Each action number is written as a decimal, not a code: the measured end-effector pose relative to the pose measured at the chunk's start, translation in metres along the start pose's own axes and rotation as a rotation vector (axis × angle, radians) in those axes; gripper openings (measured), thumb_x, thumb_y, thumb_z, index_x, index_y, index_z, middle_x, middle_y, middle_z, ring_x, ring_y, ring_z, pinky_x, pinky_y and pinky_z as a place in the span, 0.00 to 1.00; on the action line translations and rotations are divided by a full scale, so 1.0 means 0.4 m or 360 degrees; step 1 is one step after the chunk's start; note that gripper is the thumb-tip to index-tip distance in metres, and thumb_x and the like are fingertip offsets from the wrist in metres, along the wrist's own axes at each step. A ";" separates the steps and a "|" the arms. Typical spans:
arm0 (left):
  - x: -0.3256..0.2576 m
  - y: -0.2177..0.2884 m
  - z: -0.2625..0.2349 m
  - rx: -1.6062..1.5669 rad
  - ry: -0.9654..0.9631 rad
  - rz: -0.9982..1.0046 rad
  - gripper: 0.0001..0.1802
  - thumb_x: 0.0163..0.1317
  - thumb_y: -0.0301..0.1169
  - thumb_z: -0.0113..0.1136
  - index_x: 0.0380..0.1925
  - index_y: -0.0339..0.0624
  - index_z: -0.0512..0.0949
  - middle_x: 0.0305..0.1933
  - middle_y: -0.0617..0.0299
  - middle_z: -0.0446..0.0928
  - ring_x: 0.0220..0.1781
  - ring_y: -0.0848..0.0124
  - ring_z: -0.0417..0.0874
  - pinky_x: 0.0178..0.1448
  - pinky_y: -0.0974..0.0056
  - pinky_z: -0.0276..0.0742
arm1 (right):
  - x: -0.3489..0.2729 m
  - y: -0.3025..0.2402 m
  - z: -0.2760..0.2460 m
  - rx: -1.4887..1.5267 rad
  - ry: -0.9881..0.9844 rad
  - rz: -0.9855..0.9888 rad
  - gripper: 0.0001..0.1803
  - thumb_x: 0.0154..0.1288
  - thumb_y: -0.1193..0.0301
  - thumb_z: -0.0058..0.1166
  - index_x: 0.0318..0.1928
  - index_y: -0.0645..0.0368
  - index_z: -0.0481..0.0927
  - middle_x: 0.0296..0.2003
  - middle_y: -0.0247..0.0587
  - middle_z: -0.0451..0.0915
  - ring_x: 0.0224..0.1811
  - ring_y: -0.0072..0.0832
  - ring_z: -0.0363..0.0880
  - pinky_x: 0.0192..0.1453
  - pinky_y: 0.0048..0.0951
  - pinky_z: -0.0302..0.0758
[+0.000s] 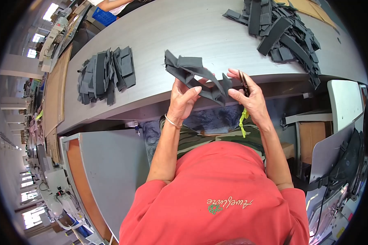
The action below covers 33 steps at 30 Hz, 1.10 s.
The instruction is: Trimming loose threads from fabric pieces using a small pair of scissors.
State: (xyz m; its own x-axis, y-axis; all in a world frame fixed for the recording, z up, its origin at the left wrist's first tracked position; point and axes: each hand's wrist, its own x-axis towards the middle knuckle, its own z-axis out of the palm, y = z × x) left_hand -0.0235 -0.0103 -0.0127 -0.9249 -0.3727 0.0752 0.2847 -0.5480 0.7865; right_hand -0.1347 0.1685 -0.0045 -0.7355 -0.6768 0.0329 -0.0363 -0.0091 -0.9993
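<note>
A dark grey sewn fabric strip [188,73], bent into loops with frayed edges, is held up at the table's front edge. My left hand [181,100] is closed on its near side, thumb on top. My right hand [251,98] is closed round dark thread snips [244,83], with a yellow-green cord [243,122] dangling below the palm. The right thumb and fingertips are at the strip's right end; whether they pinch it is hard to tell. Left of my hands lies a small pile of similar strips [104,75]. A larger heap of strips [282,36] sits at the far right.
The pale grey table [159,32] curves across in front of me. Some strips hang over its right front edge. A grey cabinet panel [110,163] stands below at the left, and a cardboard box [310,141] at the right. Another person's arm [110,5] shows beyond the table, near a blue basket [104,16].
</note>
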 end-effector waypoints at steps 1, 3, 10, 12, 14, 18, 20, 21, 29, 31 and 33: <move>0.003 -0.002 -0.001 -0.0022 -0.0020 -0.0048 0.31 0.56 0.18 0.56 0.61 0.41 0.60 0.58 0.52 0.70 0.61 0.54 0.73 0.60 0.51 0.76 | -0.001 -0.014 0.013 0.0064 -0.0068 0.0014 0.27 0.59 0.69 0.62 0.60 0.54 0.73 0.50 0.27 0.76 0.27 0.07 0.62 0.30 0.12 0.61; 0.005 -0.006 -0.001 0.0040 -0.0006 -0.0122 0.30 0.59 0.22 0.56 0.61 0.37 0.59 0.58 0.51 0.69 0.60 0.54 0.74 0.59 0.48 0.77 | 0.006 -0.015 0.027 0.0175 -0.0186 0.0044 0.29 0.58 0.70 0.63 0.61 0.54 0.72 0.49 0.30 0.75 0.27 0.08 0.64 0.30 0.12 0.62; 0.011 -0.008 -0.002 -0.0075 0.0029 -0.0187 0.29 0.61 0.26 0.58 0.61 0.36 0.59 0.54 0.53 0.70 0.57 0.59 0.76 0.58 0.46 0.77 | 0.011 -0.029 0.028 0.0113 -0.0124 0.0205 0.24 0.58 0.71 0.63 0.57 0.53 0.76 0.35 0.27 0.71 0.33 0.12 0.67 0.36 0.13 0.65; 0.013 -0.015 -0.007 -0.0054 0.0109 -0.0155 0.30 0.61 0.26 0.59 0.60 0.35 0.59 0.51 0.55 0.71 0.51 0.63 0.78 0.55 0.51 0.80 | 0.008 -0.029 0.028 0.0124 -0.0126 0.0239 0.24 0.58 0.72 0.62 0.56 0.53 0.76 0.34 0.27 0.71 0.32 0.13 0.66 0.35 0.14 0.64; 0.014 -0.020 -0.020 -0.0049 0.0117 -0.0130 0.30 0.60 0.27 0.60 0.60 0.36 0.60 0.49 0.56 0.72 0.49 0.65 0.78 0.53 0.55 0.80 | 0.014 -0.010 0.026 0.0135 -0.0130 0.0274 0.24 0.58 0.73 0.62 0.56 0.54 0.76 0.34 0.26 0.71 0.31 0.13 0.65 0.34 0.15 0.64; 0.022 -0.021 -0.033 0.0275 0.0227 -0.0113 0.31 0.58 0.27 0.64 0.59 0.37 0.61 0.43 0.59 0.75 0.43 0.71 0.78 0.47 0.65 0.78 | 0.023 0.019 0.024 -0.0458 -0.0030 -0.0096 0.23 0.57 0.71 0.62 0.55 0.53 0.77 0.37 0.30 0.74 0.37 0.19 0.70 0.43 0.21 0.69; 0.024 -0.023 -0.034 0.0376 0.0254 -0.0037 0.32 0.56 0.25 0.66 0.58 0.37 0.62 0.42 0.60 0.76 0.40 0.74 0.78 0.47 0.68 0.77 | 0.031 -0.014 0.040 -0.0459 0.0075 -0.0270 0.21 0.58 0.70 0.62 0.54 0.52 0.78 0.40 0.33 0.76 0.41 0.22 0.73 0.47 0.24 0.71; 0.027 -0.025 -0.034 0.0499 0.0268 0.0028 0.33 0.55 0.24 0.67 0.58 0.37 0.62 0.42 0.61 0.76 0.40 0.75 0.78 0.48 0.69 0.76 | 0.041 -0.025 0.042 -0.0472 0.0078 -0.0281 0.20 0.60 0.68 0.60 0.54 0.53 0.78 0.43 0.35 0.78 0.41 0.23 0.75 0.47 0.25 0.72; 0.021 -0.017 -0.036 0.0979 0.0325 0.0188 0.35 0.52 0.21 0.69 0.59 0.38 0.63 0.43 0.63 0.77 0.44 0.78 0.77 0.49 0.70 0.76 | 0.099 -0.080 0.078 -0.0292 -0.0015 -0.0242 0.16 0.63 0.68 0.56 0.51 0.57 0.80 0.42 0.37 0.83 0.40 0.22 0.78 0.47 0.23 0.73; 0.017 -0.018 -0.039 0.1037 0.0325 0.0207 0.35 0.52 0.22 0.69 0.59 0.38 0.64 0.44 0.62 0.77 0.44 0.77 0.77 0.49 0.70 0.76 | 0.109 -0.073 0.087 -0.0365 0.0008 -0.0279 0.15 0.62 0.68 0.56 0.49 0.56 0.81 0.42 0.40 0.84 0.42 0.24 0.81 0.48 0.24 0.73; 0.016 -0.018 -0.041 0.1095 0.0326 0.0222 0.35 0.52 0.22 0.69 0.59 0.37 0.64 0.44 0.62 0.77 0.45 0.77 0.78 0.49 0.70 0.77 | 0.116 -0.075 0.096 -0.0408 0.0019 -0.0290 0.15 0.62 0.68 0.56 0.49 0.56 0.82 0.42 0.40 0.84 0.43 0.26 0.81 0.48 0.25 0.74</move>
State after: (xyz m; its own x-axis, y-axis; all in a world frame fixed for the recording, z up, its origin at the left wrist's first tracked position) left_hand -0.0274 -0.0209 -0.0279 -0.8068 -0.5741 0.1396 0.1114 0.0843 0.9902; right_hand -0.1417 0.1093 0.0263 -0.7089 -0.6724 0.2129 -0.3368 0.0574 -0.9398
